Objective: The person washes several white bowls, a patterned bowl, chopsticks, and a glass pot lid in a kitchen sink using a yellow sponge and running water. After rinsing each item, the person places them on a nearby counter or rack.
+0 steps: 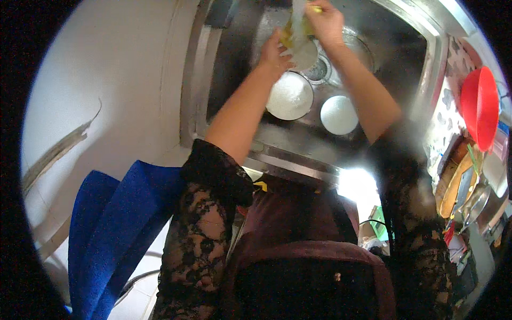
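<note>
Under a stream of running water (298, 24), both my hands are at a blurred yellow-green item (286, 38) whose kind I cannot make out. My right hand (326, 24) is closed on its upper right part. My left hand (275, 58) is at its left side, fingers partly spread; whether it grips is unclear. Just below is a pale round dish (305, 57), close to the left fingertips. Two white round dishes, one with a dark rim (290, 96) and a smaller one (339, 115), lie in the stainless steel sink (256, 134) near its drain (319, 71).
A clear round rim (362, 50) lies right of the drain, partly behind my right forearm. On the right stand a red plastic bowl (480, 108), a wooden board (456, 188) and other kitchenware. Blue fabric (120, 224) hangs at the left, near the pale wall (120, 68).
</note>
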Available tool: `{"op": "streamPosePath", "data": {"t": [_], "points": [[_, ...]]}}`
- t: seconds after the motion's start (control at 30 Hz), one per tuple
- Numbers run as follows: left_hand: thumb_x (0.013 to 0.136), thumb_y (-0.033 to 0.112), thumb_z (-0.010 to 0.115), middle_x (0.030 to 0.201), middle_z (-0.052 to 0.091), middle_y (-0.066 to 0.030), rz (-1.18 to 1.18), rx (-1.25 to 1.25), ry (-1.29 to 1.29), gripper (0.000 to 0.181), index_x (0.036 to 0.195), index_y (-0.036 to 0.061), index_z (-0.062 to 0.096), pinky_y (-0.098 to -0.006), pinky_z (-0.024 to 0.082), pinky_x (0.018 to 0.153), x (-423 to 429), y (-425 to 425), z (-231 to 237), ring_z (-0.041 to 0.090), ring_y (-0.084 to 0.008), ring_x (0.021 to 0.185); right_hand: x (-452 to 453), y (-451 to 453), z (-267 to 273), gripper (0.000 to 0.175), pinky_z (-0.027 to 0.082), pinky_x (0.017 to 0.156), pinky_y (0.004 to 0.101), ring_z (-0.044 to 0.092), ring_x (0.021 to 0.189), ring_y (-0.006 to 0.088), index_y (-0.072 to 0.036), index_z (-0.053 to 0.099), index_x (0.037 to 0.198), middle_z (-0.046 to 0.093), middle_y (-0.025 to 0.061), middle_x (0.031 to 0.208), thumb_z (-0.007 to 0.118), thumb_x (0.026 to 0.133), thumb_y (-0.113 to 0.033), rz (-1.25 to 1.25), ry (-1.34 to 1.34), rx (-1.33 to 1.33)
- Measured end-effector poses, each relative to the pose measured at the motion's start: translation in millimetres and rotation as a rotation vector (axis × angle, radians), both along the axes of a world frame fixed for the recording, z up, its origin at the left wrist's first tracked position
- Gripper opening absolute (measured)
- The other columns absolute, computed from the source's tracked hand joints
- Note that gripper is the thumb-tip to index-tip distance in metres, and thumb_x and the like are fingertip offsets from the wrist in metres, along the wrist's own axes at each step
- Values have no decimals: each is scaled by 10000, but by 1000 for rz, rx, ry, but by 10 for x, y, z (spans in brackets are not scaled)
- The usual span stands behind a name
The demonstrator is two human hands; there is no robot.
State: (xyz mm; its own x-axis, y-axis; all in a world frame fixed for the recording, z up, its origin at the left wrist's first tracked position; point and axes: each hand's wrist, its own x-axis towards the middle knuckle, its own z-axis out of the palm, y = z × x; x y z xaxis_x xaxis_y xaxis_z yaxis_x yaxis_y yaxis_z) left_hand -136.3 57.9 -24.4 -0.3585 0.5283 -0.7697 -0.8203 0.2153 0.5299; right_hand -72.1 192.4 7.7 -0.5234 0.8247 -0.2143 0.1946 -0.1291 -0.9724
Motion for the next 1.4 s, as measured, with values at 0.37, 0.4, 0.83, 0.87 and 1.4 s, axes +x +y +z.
{"op": "streamPosePath", "data": {"t": [0.37,0.4,0.83,0.87,1.4], "points": [[740,841,326,1166,553,-111,-400,252,208,893,1230,113,494,-411,450,882,-19,-32,-222,555,-277,1006,193,-825,57,395,495,631,353,629,627,195,-68,700,713,655,106,666,688,775,-459,250,263,85],[747,822,362,1123,566,-99,-427,200,166,847,1196,119,510,-402,455,849,8,18,-137,559,-263,972,142,-665,-145,386,490,633,346,619,647,180,-32,684,716,661,109,694,679,796,-410,123,120,-87],[824,382,606,1051,614,-74,-457,331,-498,412,1155,148,535,-350,499,627,578,-119,757,615,-218,946,949,-441,86,746,411,963,520,415,1229,406,-107,528,1068,472,206,1297,441,751,-776,421,747,-1009],[824,411,611,1090,604,-87,-398,354,-574,460,1188,145,519,-357,507,642,726,-195,788,613,-228,969,1080,-551,164,777,393,982,541,373,1261,429,-110,510,1100,434,215,1338,440,733,-792,396,880,-1143],[751,244,724,700,515,15,-648,90,-373,295,920,89,538,-214,326,434,1453,-470,990,425,-75,508,1465,-621,560,319,389,504,241,441,567,93,-15,542,1164,469,-7,678,574,890,-173,463,326,-962]]}}
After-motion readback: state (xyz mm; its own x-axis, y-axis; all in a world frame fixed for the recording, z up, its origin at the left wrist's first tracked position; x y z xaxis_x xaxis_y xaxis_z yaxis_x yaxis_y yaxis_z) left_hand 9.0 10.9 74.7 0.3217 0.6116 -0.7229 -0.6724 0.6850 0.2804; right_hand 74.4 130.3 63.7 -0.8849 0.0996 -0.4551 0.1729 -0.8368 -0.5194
